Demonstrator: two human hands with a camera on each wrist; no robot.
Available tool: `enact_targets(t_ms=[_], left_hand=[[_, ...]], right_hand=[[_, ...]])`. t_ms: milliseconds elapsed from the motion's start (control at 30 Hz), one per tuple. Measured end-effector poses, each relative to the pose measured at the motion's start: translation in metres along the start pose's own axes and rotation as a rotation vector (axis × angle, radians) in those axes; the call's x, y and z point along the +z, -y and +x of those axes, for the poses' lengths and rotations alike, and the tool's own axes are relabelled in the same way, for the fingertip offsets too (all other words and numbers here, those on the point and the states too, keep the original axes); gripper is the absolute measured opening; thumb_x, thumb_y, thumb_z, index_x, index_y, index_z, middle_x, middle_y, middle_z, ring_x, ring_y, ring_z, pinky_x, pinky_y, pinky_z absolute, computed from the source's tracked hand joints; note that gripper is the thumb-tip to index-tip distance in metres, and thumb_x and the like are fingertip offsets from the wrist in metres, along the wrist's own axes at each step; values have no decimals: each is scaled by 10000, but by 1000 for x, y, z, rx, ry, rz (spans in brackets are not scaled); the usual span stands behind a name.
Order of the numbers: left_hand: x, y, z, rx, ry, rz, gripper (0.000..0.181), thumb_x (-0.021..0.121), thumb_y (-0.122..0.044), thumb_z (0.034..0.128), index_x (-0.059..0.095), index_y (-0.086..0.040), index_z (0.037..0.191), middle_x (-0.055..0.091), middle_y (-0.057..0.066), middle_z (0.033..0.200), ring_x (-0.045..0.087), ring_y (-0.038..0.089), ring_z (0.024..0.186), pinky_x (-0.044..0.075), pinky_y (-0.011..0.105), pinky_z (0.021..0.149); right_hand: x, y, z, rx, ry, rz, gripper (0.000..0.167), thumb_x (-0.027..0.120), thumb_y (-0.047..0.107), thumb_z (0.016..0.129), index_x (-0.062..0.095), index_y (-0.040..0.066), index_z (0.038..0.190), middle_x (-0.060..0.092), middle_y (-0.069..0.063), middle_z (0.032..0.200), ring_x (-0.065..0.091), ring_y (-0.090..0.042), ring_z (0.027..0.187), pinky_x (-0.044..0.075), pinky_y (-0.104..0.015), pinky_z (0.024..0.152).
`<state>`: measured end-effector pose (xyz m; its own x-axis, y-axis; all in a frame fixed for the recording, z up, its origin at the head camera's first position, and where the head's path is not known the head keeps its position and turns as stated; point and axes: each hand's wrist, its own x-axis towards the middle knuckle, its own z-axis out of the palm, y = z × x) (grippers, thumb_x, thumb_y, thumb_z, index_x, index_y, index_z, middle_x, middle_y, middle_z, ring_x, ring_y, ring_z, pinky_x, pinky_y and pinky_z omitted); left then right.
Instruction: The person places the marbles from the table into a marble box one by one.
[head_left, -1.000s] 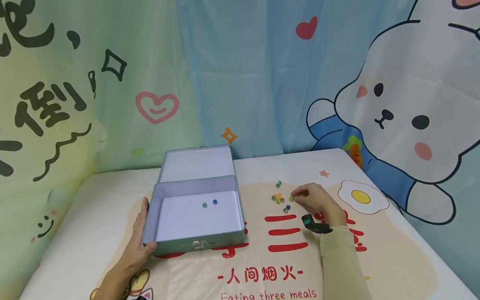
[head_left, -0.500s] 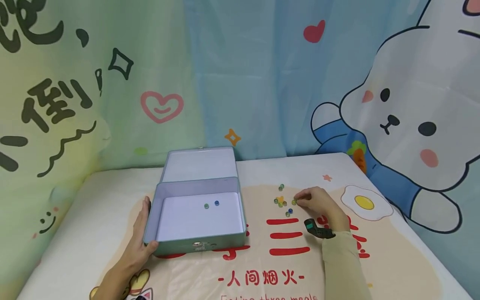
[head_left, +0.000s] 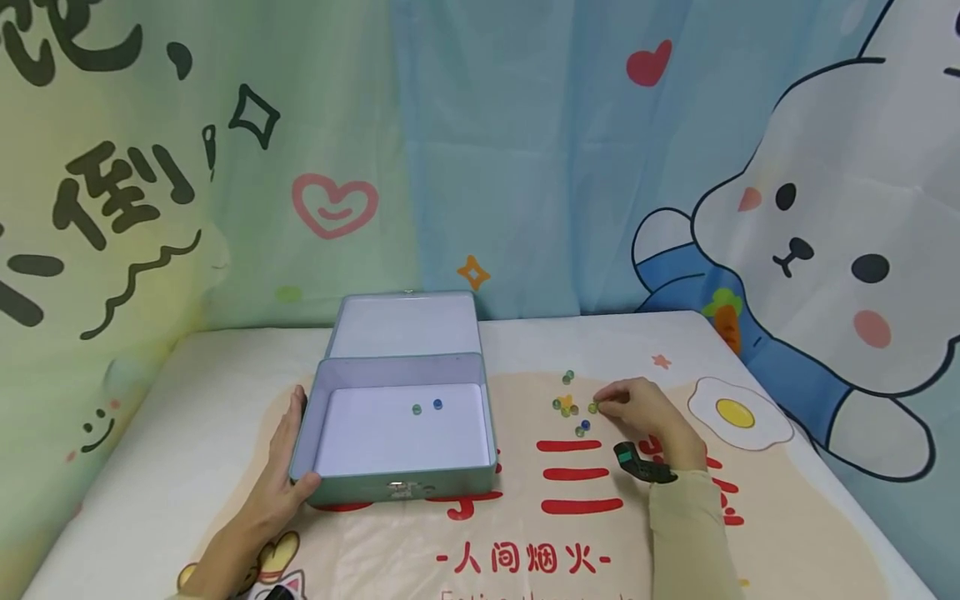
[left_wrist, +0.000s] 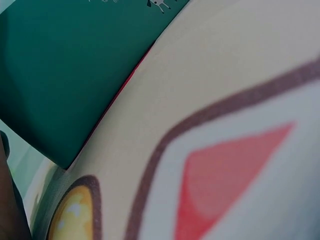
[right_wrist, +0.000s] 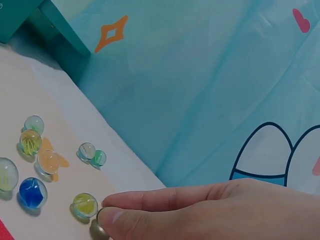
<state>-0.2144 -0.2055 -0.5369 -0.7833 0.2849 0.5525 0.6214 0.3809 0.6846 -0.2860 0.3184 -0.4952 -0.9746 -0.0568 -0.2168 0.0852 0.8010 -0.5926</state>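
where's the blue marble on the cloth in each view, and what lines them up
Head: blue marble right of centre, below the middle.
Left wrist: not in it.
Right wrist: blue marble lower left.
Shared landmark: the green box, upper left in both wrist views.

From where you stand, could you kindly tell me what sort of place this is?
Probably an indoor tabletop setup for play or filming: a cartoon-printed curtain hangs behind a printed tablecloth, and on the cloth are an open box and marbles.
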Motion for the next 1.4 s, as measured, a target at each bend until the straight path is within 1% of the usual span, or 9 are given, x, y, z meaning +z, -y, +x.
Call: enact_targets(t_ms=[67,200,300,367,533,667,933,1200,1400], left_hand=[[0,-1,-1,-12,0,-2,912,479,-524,925,-14,-47,1525,9,213,1588,-30,159,1476,-44,209,1120],[-1,-2,-3,-30,-3,2,899,481,-509,928,-11,-55,1528,6,188,1596,-27,145,1473,-41,198,1115],[-1,-2,-5,-44,1,-2,884,483,-484,933,-15,-62,1529,-5,172,1600,-29,126,1470,-41,186,1107],[-1,-2,-5,-47,1,-11,873,499,-447,934,-12,-64,1530,-4,170,1600,-26,120,1469,-30,179,1101],[-1,-2,-2,-26,-6,-42,869,540,-380,926,8,-48,1528,20,171,1599,-2,152,1475,8,185,1103],[0,-1,0,-17,-4,-44,872,534,-402,927,10,-49,1529,23,167,1599,-1,156,1476,13,183,1103],[1,2,0,5,-19,-35,880,523,-442,926,32,-22,1524,48,193,1591,25,162,1473,27,182,1102],[1,1,1,-13,-13,-30,881,536,-438,920,37,-43,1529,58,130,1603,39,148,1468,34,176,1098],[1,-1,1,-22,-13,-24,878,530,-456,919,42,-61,1533,62,113,1606,44,142,1466,34,178,1098]], right_hand=[[0,0,1,11,3,8,214,638,193,908,691,143,1109,646,-96,1125,521,-257,1025,447,-440,933],[-2,0,4,-1,-7,5,226,650,204,899,692,128,1107,654,-97,1087,525,-247,984,461,-406,882],[-2,0,6,-1,-16,0,229,655,209,896,694,128,1107,661,-85,1069,530,-232,969,467,-389,869],[-3,-1,6,-2,-14,-4,233,654,213,897,693,129,1110,663,-88,1077,533,-234,972,470,-396,876],[-4,-1,4,-3,-20,-13,238,647,219,901,687,128,1118,652,-113,1126,536,-258,1011,461,-443,920],[-5,-1,2,6,-35,-20,236,642,213,903,687,128,1118,645,-120,1139,535,-261,1014,458,-450,926],[-4,-1,3,1,-41,-16,239,641,200,904,689,117,1124,642,-132,1141,540,-265,1004,471,-438,912],[-5,1,2,40,-41,1,253,651,236,900,684,148,1134,642,-107,1144,534,-261,1016,454,-443,923],[-5,3,3,13,-46,12,266,657,231,893,683,132,1138,650,-106,1114,540,-257,1003,460,-441,915]])
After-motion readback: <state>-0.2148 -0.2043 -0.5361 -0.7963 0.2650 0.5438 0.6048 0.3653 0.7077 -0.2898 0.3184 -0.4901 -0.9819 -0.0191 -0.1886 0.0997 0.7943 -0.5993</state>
